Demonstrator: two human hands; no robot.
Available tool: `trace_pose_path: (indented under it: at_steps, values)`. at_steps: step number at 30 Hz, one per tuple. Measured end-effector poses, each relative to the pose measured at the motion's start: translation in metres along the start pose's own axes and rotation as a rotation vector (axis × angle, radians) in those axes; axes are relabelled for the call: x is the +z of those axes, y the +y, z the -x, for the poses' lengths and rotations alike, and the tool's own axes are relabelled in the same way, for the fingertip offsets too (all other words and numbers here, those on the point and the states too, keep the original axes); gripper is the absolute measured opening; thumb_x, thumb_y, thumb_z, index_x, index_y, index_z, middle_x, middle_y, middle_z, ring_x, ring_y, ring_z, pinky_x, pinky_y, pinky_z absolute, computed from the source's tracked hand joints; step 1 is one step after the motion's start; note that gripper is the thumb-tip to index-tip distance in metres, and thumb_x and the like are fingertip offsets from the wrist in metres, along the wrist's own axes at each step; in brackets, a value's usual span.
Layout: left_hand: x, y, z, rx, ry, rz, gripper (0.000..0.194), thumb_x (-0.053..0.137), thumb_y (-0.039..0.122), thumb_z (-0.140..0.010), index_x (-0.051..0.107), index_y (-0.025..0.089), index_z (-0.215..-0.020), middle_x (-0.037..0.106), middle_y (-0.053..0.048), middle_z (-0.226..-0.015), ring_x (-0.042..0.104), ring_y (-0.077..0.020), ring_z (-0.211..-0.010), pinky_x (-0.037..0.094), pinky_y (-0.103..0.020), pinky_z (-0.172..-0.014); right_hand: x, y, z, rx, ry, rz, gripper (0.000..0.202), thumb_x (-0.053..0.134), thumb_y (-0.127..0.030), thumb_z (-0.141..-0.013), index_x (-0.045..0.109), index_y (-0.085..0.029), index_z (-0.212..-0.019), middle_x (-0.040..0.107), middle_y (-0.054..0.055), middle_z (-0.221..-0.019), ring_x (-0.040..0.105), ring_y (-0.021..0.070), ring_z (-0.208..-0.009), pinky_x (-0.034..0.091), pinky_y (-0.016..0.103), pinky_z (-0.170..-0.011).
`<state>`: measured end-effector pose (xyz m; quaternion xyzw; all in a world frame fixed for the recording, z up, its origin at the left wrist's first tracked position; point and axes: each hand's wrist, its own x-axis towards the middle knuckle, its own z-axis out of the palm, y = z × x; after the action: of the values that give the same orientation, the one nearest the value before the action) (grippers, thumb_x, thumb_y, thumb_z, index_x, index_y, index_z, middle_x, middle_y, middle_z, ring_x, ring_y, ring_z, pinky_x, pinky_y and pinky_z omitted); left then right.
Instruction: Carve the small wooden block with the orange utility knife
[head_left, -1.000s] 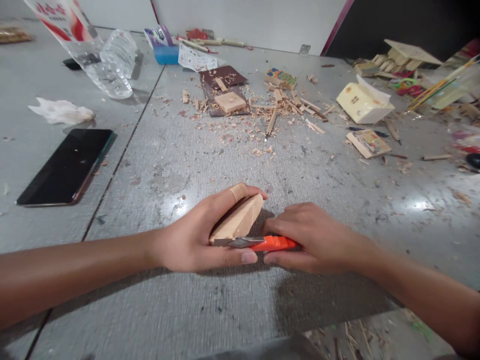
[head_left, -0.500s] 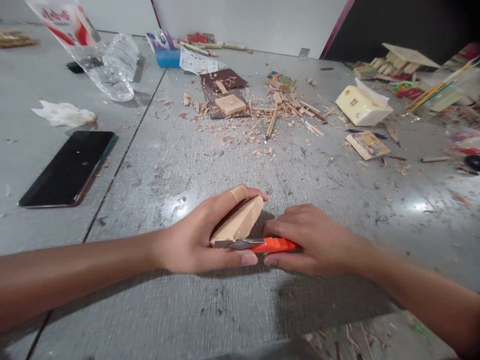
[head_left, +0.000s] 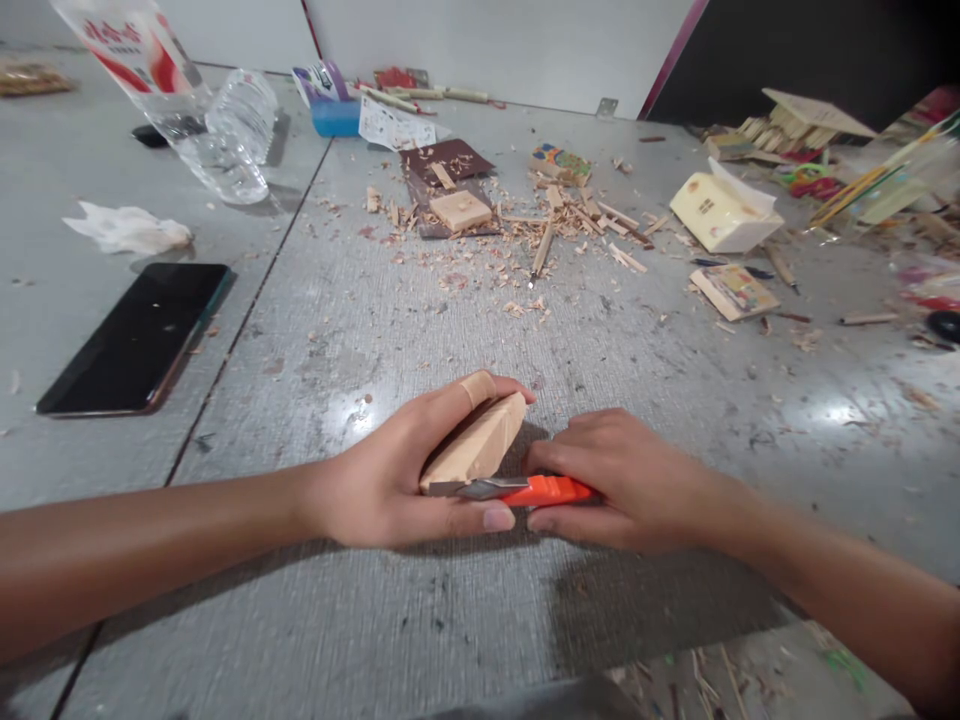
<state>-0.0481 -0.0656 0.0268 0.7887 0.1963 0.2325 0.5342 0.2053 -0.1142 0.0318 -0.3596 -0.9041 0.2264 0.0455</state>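
A pale wooden block [head_left: 480,440] with a sloped, cut end is gripped in my left hand [head_left: 405,480], between the thumb and the fingers. One finger of that hand wears a bandage. My right hand [head_left: 615,485] is closed round the orange handle of a utility knife [head_left: 551,491]. The knife's metal blade points left and lies against the near edge of the block, just above my left thumb. The handle's far end is hidden inside my right hand.
Wood shavings [head_left: 570,215] and a flat wooden piece [head_left: 460,210] lie ahead on the grey table. A phone [head_left: 139,335] and a bottle [head_left: 225,165] are at left. A tissue pack [head_left: 724,212] and a small patterned wooden block [head_left: 735,290] sit at right.
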Motion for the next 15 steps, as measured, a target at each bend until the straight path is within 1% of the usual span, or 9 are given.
trace_pose_path:
  at_steps: [4, 8, 13, 15]
  values:
    - [0.0, -0.0005, 0.0007, 0.001, -0.001, 0.003, 0.067, 0.079, 0.045, -0.086, 0.047, 0.018, -0.139, 0.064, -0.01, -0.117, 0.063, -0.0232, -0.097, 0.055, -0.034, -0.081, -0.0013, -0.001, 0.0002, 0.004, -0.007, -0.004, 0.043, 0.051, -0.057, -0.107, 0.066, -0.018, -0.098, 0.069, 0.003, -0.076, 0.062, 0.0196, -0.067, 0.029, 0.032, -0.065]
    - [0.0006, -0.0018, 0.0007, -0.006, -0.005, 0.002, 0.066, 0.079, 0.045, -0.086, 0.048, 0.018, -0.138, 0.064, -0.009, -0.114, 0.062, -0.0227, -0.094, 0.054, -0.034, -0.081, -0.0016, -0.0008, -0.0008, 0.011, -0.009, 0.0, 0.04, 0.054, -0.055, -0.106, 0.066, -0.018, -0.098, 0.069, 0.002, -0.075, 0.062, 0.0201, -0.067, 0.028, 0.032, -0.065]
    - [0.0002, -0.0009, 0.0, -0.005, -0.013, 0.008, 0.065, 0.079, 0.045, -0.086, 0.049, 0.018, -0.137, 0.064, -0.007, -0.109, 0.062, -0.0215, -0.091, 0.054, -0.033, -0.077, -0.0012, -0.0001, -0.0011, 0.012, -0.012, -0.005, 0.04, 0.054, -0.056, -0.106, 0.067, -0.018, -0.098, 0.068, 0.002, -0.075, 0.062, 0.0199, -0.067, 0.029, 0.032, -0.065]
    - [0.0001, 0.0003, -0.0002, -0.007, -0.011, 0.001, 0.064, 0.078, 0.045, -0.087, 0.049, 0.018, -0.136, 0.064, -0.007, -0.11, 0.062, -0.0218, -0.092, 0.054, -0.033, -0.078, -0.0015, -0.0002, -0.0009, 0.013, -0.016, -0.005, 0.04, 0.054, -0.055, -0.106, 0.067, -0.018, -0.098, 0.069, 0.002, -0.075, 0.062, 0.0197, -0.067, 0.029, 0.032, -0.065]
